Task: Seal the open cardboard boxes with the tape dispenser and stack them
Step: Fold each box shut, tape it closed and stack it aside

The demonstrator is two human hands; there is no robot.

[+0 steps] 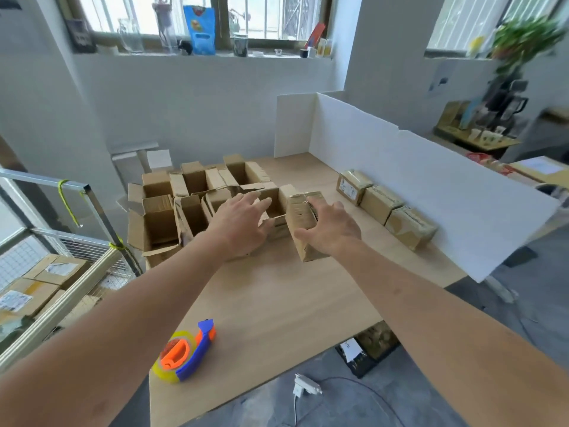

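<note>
Several open cardboard boxes point(160, 217) crowd the far left of the wooden table point(277, 303). My left hand point(243, 224) reaches over them with fingers spread, above one open box point(275, 211). My right hand point(331, 231) grips a taped box point(303, 220) standing beside that open box. Three sealed boxes point(381, 203) lie in a row along the white foam board on the right. The tape dispenser point(184, 351), blue, orange and yellow, lies near the table's front left corner, away from both hands.
A white foam board point(415, 177) walls the table's back and right side. A metal frame and cage point(92, 211) with more cartons stand at the left. On the floor below the front edge lie a power strip point(306, 386) and a dark crate point(366, 349).
</note>
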